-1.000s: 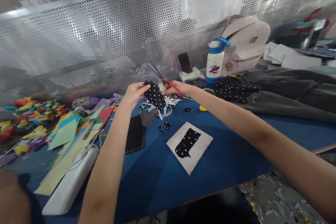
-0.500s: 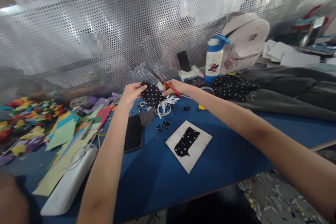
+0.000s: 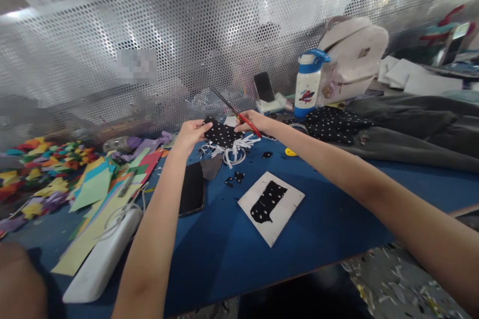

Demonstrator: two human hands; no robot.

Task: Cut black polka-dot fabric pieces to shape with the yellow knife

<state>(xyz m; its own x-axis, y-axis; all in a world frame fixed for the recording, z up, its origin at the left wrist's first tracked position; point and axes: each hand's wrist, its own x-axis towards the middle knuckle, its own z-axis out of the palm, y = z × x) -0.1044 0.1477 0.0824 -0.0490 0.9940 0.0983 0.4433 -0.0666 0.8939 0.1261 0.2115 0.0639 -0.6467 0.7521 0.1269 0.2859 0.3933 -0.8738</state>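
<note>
My left hand pinches the left edge of a small piece of black fabric with white dots, held above the blue table. My right hand grips red-handled scissors, their blades pointing up and left over the fabric's far edge. Under the fabric lie white paper strips. Nearer me sits a white card with a black dotted fabric shape on it.
A black phone lies left of centre, beside coloured paper sheets and a white power strip. At the back stand a blue-capped bottle, a propped phone, a white backpack, dotted cloth and grey fabric.
The dotted fabric has tipped from hanging upright to lying flatter between my hands. The scissors stay at its far edge, shifted slightly right.
</note>
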